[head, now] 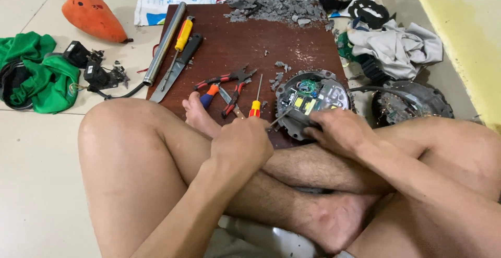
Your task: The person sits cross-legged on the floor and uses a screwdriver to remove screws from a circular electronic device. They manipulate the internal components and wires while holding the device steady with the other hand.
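An orange carrot-shaped plush (94, 16) lies near green cloth (39, 72) on the floor.

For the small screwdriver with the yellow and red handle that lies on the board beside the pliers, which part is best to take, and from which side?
Take the small screwdriver by its yellow and red handle, the thick end nearest the person, coming from above. Its thin shaft points away toward the grey rubble and gives little to hold. The red pliers lie close on one side, so pinch the handle across its width, near the left hand.
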